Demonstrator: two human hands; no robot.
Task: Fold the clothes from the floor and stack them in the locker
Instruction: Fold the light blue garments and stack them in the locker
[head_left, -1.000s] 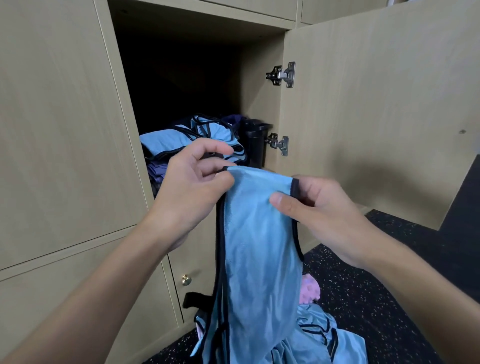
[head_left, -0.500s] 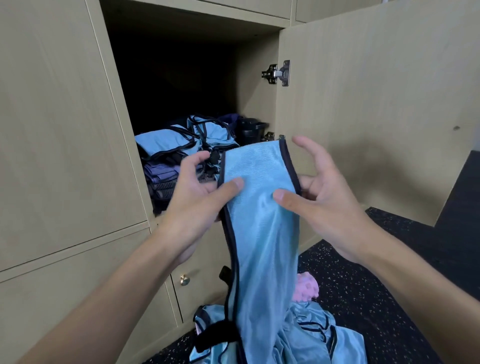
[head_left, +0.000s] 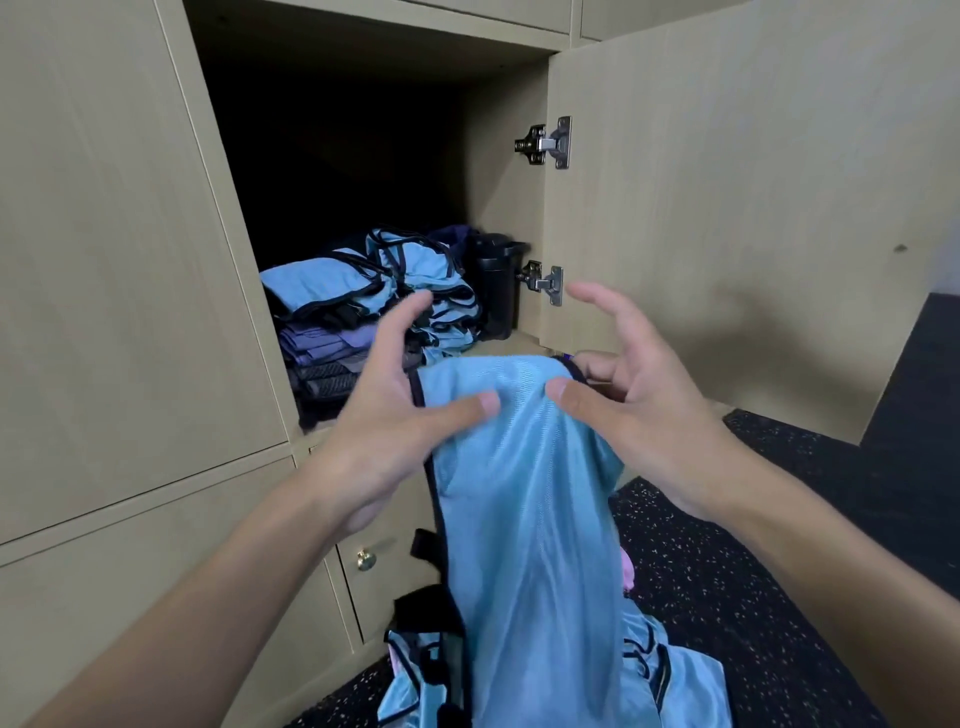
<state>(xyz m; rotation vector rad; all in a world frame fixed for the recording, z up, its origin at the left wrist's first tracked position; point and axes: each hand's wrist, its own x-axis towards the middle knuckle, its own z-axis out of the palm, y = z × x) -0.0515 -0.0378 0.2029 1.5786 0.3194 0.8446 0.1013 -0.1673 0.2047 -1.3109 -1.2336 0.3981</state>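
A light blue mesh garment (head_left: 524, 493) with black trim hangs in front of me, its top edge folded over. My left hand (head_left: 384, 431) holds its upper left, thumb pressed on the front and index finger raised. My right hand (head_left: 639, 405) holds its upper right the same way, thumb on the front, a finger behind, the other fingers spread. Behind them is the open locker (head_left: 363, 156) with a stack of folded blue, purple and dark clothes (head_left: 353, 317) on its floor. More blue clothes (head_left: 670, 680) lie on the floor below.
The locker door (head_left: 727, 208) stands open on the right. A black container (head_left: 496, 286) sits in the locker's right corner beside the stack. A lower door with a brass knob (head_left: 366, 559) is under it. A pink piece (head_left: 627, 571) lies on the dark speckled floor (head_left: 779, 571).
The garment's upright top edge has folded over and sits lower. Both hands have loosened from a closed grip, fingers now spread, thumbs moved closer together on the front.
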